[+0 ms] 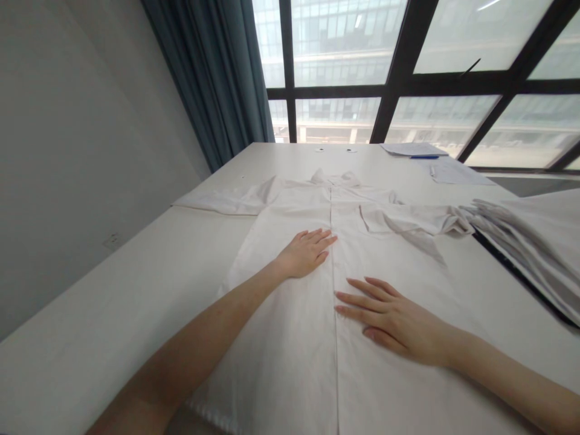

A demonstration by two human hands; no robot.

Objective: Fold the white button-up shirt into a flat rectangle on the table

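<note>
Edges: the white desk (113, 314) lies bare along the left of the frame, with open room between the shirt and the grey wall.
Shirt: the white button-front cloth shirt (290, 338) lies flat, front up, in the middle of the frame.
Axis: its long axis follows the centre seam from bottom to top. The collar points to the window at upper centre, and the sleeves are spread left and right.
Left hand (304, 252): flat on the left panel, fingers (324, 237) straight and together, gripping nothing.
Right hand (399, 323): flat on the right panel, lower in the frame, fingers (357, 299) spread, gripping nothing.
Around: a stack of folded white cloth (534, 254) sits at the right edge, just beside the right sleeve. White papers (412, 148) and a blue pen (425, 157) lie at upper right, well apart.
</note>
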